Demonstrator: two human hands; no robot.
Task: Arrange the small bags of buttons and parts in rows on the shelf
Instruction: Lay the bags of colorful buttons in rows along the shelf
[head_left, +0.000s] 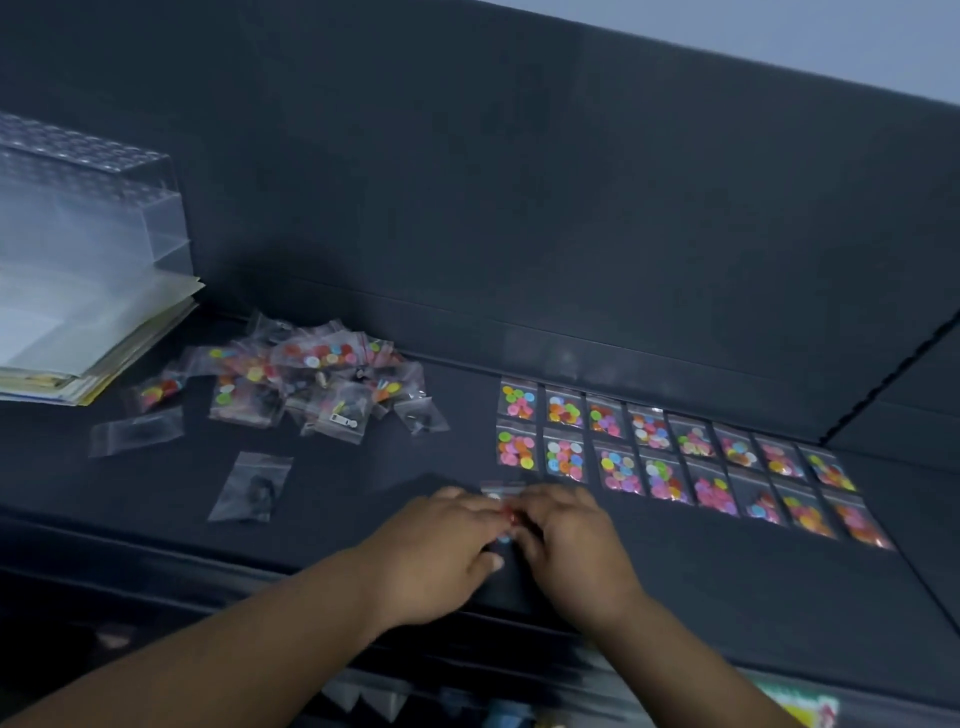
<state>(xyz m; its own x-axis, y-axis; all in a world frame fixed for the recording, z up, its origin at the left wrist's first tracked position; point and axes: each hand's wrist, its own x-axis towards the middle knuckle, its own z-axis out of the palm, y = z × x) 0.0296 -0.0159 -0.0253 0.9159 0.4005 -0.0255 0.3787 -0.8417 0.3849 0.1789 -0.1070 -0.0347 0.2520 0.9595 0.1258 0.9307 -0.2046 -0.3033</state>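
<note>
Near the front edge of the dark shelf (701, 597), I saw the left hand (441, 540) and the right hand (569, 540) meet over one small bag (503, 491) of colored buttons. Curled fingertips pinched it from both sides, and most of it was hidden beneath them. It sat just on the near side of the two rows of bags (665, 475), at their left end. Those rows ran rightward, eight bags each, with edges nearly touching. Farther left a lone bag of dark parts (252, 486) lay apart, and beyond it was a loose pile of bags (311, 384). At far left a clear plastic box (88, 208) sat on stacked papers (104, 338).
</note>
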